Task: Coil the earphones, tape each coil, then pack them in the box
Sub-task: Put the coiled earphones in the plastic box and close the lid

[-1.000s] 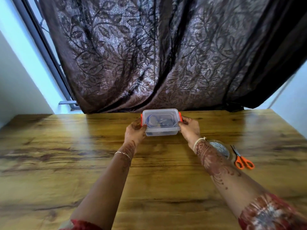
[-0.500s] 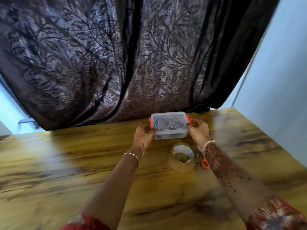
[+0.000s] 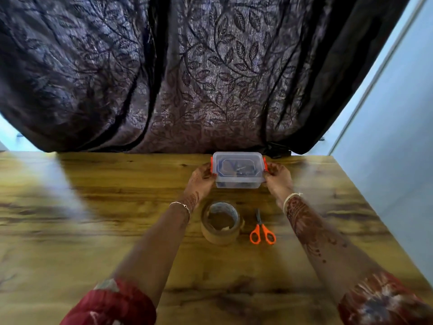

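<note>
The left hand point(image 3: 201, 181) and right hand point(image 3: 277, 179) still grip the lidded box point(image 3: 237, 184) at the far edge of the desk point(image 3: 93, 231). Dark earphones point(image 3: 243, 171) show inside, so packing seems nearly finished.

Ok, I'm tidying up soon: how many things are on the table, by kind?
box: 1
tape roll: 1
scissors: 1
Total: 3

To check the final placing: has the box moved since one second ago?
Yes. The box moved right: earlier it stood well left of the scissors, now it is directly behind them.
</note>
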